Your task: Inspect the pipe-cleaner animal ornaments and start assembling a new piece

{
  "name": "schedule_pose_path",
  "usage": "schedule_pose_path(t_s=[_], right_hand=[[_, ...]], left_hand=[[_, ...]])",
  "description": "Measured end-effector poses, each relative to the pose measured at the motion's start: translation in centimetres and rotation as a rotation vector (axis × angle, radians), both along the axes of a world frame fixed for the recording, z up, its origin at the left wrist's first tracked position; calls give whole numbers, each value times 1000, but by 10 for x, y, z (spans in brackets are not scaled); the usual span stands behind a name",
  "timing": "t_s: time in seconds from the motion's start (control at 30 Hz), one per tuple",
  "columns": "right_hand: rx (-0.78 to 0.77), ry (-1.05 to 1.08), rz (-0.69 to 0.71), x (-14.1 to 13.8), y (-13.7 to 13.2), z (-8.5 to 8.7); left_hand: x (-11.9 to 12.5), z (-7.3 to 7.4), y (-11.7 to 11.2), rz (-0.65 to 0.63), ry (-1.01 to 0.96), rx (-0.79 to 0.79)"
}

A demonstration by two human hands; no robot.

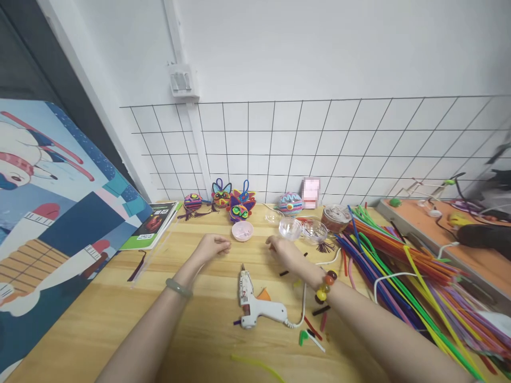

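My left hand (213, 247) rests on the wooden table (99, 319) with its fingers curled into a loose fist, just in front of a small pink dish (242, 231). A pale green bangle sits on that wrist. My right hand (284, 250) lies a little to the right, fingers pinched together, near clear plastic half-spheres (290, 227). A beaded bracelet circles that wrist. What either hand holds, if anything, is too small to see. A white glue gun (255, 303) lies on the table between my forearms.
A big pile of coloured pipe cleaners (407, 266) covers the right side. Pipe-cleaner ornaments (239, 205) line the wire-grid wall. A green booklet (154, 223) and a painted board (48, 213) lie left. Short pipe-cleaner scraps (313, 330) are scattered near my right arm. An orange tray (447, 229) sits far right.
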State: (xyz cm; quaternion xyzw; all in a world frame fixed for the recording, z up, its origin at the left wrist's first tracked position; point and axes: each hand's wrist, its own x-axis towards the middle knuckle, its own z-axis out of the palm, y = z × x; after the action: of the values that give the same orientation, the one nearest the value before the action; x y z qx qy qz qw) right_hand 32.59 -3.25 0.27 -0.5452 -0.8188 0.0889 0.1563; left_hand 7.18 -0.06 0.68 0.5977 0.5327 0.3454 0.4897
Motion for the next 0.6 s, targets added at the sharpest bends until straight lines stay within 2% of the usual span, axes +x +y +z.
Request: schedule_pose_path(t_s=[0.17, 0.27, 0.47, 0.6], right_hand=[[44, 269, 36, -47, 11, 14], [72, 347, 37, -63, 13, 17], [79, 382, 64, -70, 11, 26], [-31, 410, 43, -64, 21, 25]], left_hand=[[31, 8, -10, -109, -243, -131], [35, 9, -8, -107, -323, -166], [26, 4, -2, -86, -379, -233], [13, -3, 7, 36, -378, -197]])
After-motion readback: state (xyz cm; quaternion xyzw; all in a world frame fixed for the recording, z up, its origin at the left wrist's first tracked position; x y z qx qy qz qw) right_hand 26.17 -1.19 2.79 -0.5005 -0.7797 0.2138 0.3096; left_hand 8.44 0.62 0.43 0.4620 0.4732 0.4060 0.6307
